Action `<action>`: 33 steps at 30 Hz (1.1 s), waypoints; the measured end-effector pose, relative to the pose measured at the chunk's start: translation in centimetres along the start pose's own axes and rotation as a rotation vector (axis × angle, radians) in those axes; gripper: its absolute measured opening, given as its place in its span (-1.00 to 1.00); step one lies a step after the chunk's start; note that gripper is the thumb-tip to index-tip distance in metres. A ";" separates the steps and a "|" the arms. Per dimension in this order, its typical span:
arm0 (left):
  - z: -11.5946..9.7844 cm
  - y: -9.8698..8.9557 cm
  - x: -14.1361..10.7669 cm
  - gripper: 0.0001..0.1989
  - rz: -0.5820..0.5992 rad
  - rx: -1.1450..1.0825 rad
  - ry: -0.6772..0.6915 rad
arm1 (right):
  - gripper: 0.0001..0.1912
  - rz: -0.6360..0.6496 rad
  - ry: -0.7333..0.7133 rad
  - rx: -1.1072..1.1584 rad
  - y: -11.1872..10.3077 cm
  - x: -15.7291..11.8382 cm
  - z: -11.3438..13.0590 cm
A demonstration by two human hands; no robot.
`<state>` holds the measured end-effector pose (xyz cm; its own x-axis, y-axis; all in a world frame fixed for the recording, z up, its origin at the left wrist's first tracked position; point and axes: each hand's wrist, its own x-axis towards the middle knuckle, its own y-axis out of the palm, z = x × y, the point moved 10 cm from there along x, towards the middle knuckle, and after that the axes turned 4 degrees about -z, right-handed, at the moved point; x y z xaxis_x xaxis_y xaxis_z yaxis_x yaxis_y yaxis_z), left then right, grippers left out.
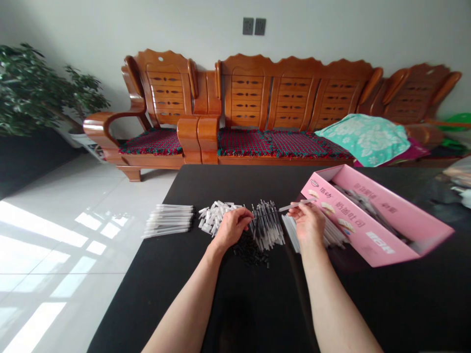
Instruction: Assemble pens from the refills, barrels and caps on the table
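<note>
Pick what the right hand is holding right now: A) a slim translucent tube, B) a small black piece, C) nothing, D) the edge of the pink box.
A: the right hand pinches a slim translucent tube in its fingers, just left of the pink box.

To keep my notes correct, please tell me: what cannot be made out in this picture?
All in the head view:
Pink carton: its contents are blurred, so their kind is unclear.
Black small pieces: too small to show their shape.
Left hand: it hides whatever its fingers touch beside the clear tubes.
Right hand: it hides part of the thin clear tube.
Pale bag: cut off by the right edge.
</note>
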<state>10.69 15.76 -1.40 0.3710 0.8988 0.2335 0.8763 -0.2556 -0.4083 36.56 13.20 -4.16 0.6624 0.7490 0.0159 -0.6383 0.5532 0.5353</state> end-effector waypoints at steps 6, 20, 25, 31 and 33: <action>0.5 -0.2 0.1 -0.83 -0.018 -0.034 -0.015 | -0.79 0.004 -0.005 0.003 0.1 -0.1 0.0; 0.6 2.6 -0.3 -0.82 0.085 -0.449 -0.048 | -0.79 0.186 0.220 -0.028 3.2 -2.3 -3.2; 1.2 3.1 -0.1 -0.70 0.071 -0.512 -0.076 | -0.78 0.313 0.340 -0.061 4.9 -4.0 -4.9; 2.2 -2.4 0.3 -0.77 -0.258 -0.255 -0.039 | -0.68 0.301 0.350 -0.040 4.8 -3.9 -4.8; 2.1 -4.5 0.1 -0.84 -0.359 -0.063 -0.024 | -0.55 0.285 0.340 -0.035 4.6 -3.7 -4.5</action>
<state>6.12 17.80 -1.38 0.0292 0.9431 0.3312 0.9668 0.0575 -0.2489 29.44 14.63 -5.61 0.2951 0.9475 -0.1234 -0.7934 0.3149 0.5209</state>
